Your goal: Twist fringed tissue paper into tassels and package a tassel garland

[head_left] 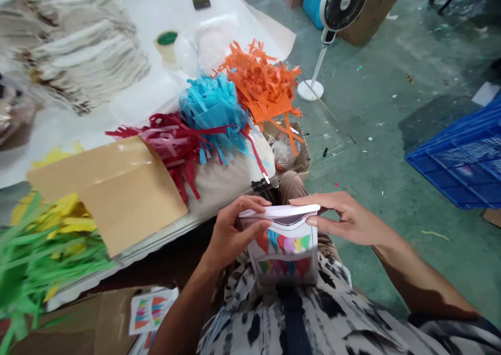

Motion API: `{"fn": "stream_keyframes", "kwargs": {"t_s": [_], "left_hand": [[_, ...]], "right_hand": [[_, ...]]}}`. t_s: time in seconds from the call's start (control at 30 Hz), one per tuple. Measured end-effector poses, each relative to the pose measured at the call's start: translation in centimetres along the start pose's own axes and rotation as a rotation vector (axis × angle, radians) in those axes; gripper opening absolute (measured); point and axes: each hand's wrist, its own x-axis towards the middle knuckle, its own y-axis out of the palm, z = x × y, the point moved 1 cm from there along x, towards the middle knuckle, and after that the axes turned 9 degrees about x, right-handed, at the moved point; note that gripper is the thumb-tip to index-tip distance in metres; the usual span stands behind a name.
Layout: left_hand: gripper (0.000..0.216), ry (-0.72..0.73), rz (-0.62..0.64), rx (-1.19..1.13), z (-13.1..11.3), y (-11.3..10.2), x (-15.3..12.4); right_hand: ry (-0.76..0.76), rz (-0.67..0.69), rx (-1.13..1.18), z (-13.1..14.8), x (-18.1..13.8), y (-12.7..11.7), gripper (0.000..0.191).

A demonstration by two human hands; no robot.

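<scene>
A white printed packet [287, 265] with colourful bunting pictures stands upright in front of my body, its top flap partly folded over a dark gap. My left hand [235, 228] grips the packet's upper left corner, thumb on the front and fingers over the flap. At the upper right corner, my right hand [344, 218] pinches the edge between thumb and fingers. To the left on the table lie dark red and pink paper strips [168, 141], blue strips [213, 104] and orange strips [266, 81].
A brown cardboard sheet [133, 203] lies over yellow and green strips [55, 256]. Printed cards [152, 310] rest on a carton at lower left. A white fan [344, 2] stands on the floor, with a blue crate [465, 151] at right. Stacked pale bundles [90, 47] fill the table's back left.
</scene>
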Motion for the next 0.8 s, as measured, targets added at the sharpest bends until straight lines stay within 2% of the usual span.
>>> {"fn": "stream_keyframes", "kwargs": {"t_s": [0.07, 0.17, 0.23, 0.33, 0.4, 0.47, 0.6, 0.8], "left_hand": [[0.028, -0.021, 0.072, 0.080, -0.9, -0.6, 0.8], [0.032, -0.072, 0.253, 0.183, -2.7, -1.0, 2.7], [0.030, -0.052, 0.346, 0.236, -3.8, -1.0, 3.9], [0.019, 0.054, 0.426, 0.222, -4.3, -0.5, 5.1], [0.026, 0.110, 0.454, 0.204, -3.8, -0.3, 5.3], [0.026, 0.119, 0.450, 0.195, -3.0, -0.2, 5.3], [0.026, 0.074, 0.447, 0.130, -1.8, -0.2, 5.2], [0.023, 0.034, 0.459, 0.113, -1.9, -0.2, 5.4]], "right_hand": [[0.006, 0.042, -0.008, 0.2, 0.1, -0.1, 0.041], [0.007, 0.090, -0.002, 0.6, 0.3, 0.0, 0.042], [0.012, 0.070, 0.003, 0.7, 0.2, 0.3, 0.044], [0.081, -0.027, 0.085, 0.4, -0.3, 1.0, 0.054], [0.101, -0.103, 0.118, 0.1, -0.7, 1.4, 0.060], [0.030, -0.152, 0.037, 0.0, -1.0, 1.7, 0.058], [-0.160, -0.176, -0.187, 0.4, -1.0, 1.9, 0.035], [-0.116, -0.155, -0.285, 1.0, -0.6, 1.5, 0.017]]}}
